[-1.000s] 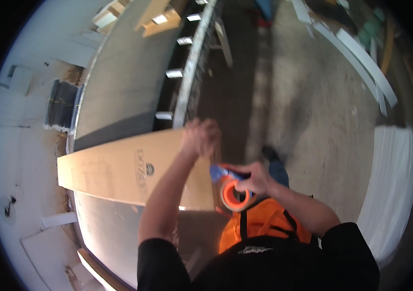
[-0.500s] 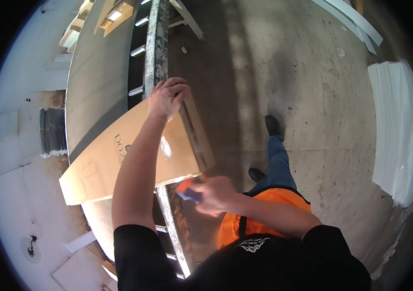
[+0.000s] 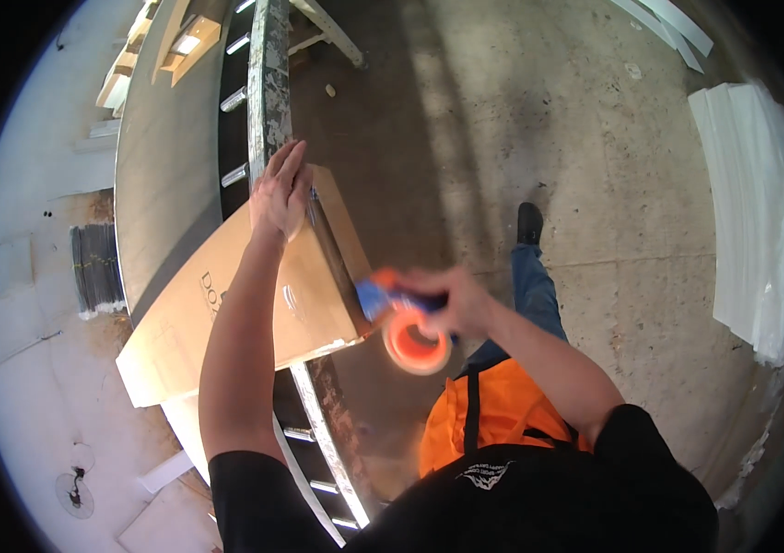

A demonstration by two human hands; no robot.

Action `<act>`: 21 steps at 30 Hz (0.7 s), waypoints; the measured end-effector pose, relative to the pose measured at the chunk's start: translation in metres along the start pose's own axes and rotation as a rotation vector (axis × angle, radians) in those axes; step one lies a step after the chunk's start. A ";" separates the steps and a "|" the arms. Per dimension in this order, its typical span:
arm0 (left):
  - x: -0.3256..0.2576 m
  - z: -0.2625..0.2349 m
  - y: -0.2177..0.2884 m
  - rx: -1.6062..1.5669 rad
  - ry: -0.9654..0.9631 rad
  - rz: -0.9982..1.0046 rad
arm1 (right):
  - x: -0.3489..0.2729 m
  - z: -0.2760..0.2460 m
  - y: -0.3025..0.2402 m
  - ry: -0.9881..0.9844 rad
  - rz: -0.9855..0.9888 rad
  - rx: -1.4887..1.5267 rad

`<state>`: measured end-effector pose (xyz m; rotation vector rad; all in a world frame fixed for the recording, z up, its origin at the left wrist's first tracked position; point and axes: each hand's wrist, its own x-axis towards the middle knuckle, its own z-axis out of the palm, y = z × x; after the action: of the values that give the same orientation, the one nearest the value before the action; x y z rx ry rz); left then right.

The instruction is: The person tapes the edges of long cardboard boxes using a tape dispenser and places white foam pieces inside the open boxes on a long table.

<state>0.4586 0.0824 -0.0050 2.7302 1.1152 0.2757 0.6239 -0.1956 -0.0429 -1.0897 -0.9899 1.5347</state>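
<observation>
A large cardboard box (image 3: 304, 295) lies on a roller conveyor, its right end jutting past the rail. My left hand (image 3: 283, 195) rests at the box's far right corner, fingers stretched out along it, open rather than wrapped round it. In my right hand (image 3: 466, 300), blurred by motion, is a blue and orange tape dispenser (image 3: 374, 297). A round roll of tape (image 3: 417, 342) hangs below its frame. The dispenser's head is at the right end of the box, close to the near corner; whether it touches is hard to see. Dark print shows on the box's upper face.
The conveyor's worn metal rail (image 3: 270, 83) runs up past the box, with shiny rollers beside it. A stack of white sheets (image 3: 749, 221) stands on the concrete floor at right. Wooden pieces (image 3: 191, 46) are at the far left. A bundle of dark sheets (image 3: 97, 267) lies further left.
My right hand has moved outward along the box's right end with the dispenser, and its tape roll now shows. My left hand's fingers have straightened from their curl over the corner.
</observation>
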 end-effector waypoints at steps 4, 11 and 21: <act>-0.008 0.002 0.009 0.011 0.011 -0.107 | -0.068 0.048 0.054 -0.034 -0.103 -0.215; -0.029 0.007 -0.001 0.105 0.086 -0.169 | -0.024 0.098 0.018 -0.326 -0.058 -0.671; -0.077 0.007 0.078 -0.043 0.268 -0.300 | 0.100 -0.129 -0.005 -0.229 0.321 0.273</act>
<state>0.4586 -0.0278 -0.0011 2.4929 1.5458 0.6236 0.7367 -0.0866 -0.0902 -0.9225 -0.7486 2.0259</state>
